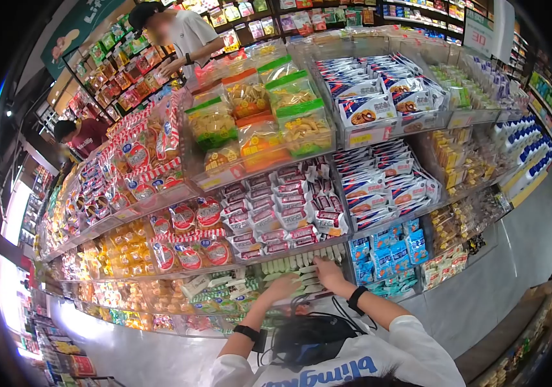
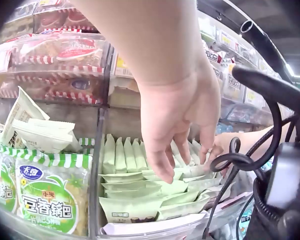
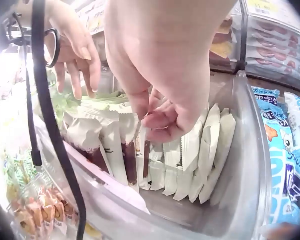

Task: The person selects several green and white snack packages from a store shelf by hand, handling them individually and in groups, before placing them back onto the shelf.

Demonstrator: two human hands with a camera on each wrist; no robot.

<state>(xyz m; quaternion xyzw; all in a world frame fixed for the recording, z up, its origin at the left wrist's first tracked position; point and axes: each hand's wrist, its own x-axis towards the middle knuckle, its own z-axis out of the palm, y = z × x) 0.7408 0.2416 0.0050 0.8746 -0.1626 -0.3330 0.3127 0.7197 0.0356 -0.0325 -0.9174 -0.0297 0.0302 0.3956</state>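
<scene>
Pale green and white slim packets (image 1: 295, 263) fill a clear bin (image 3: 252, 150) on the lowest tier, some upright in a row, others lying flat. Above them, my left hand (image 1: 282, 287) hangs with loosely bent, spread fingers; in the left wrist view this hand (image 2: 177, 112) has its fingertips over the packets (image 2: 132, 192), and contact is unclear. To its right, my right hand (image 1: 331, 274) reaches into the same bin. The right wrist view has the right hand (image 3: 162, 75) pinching the top of a slim packet between thumb and fingers, among upright packets (image 3: 210, 150).
Blue snack bags (image 1: 389, 251) fill the bin to the right; green-striped bags (image 2: 52, 195) stand to the left. Tiers of packaged snacks (image 1: 282, 206) rise behind. A black bag with cords (image 1: 311, 338) hangs at the front. One person (image 1: 185, 35) stands beyond the display, another (image 1: 89, 137) farther left.
</scene>
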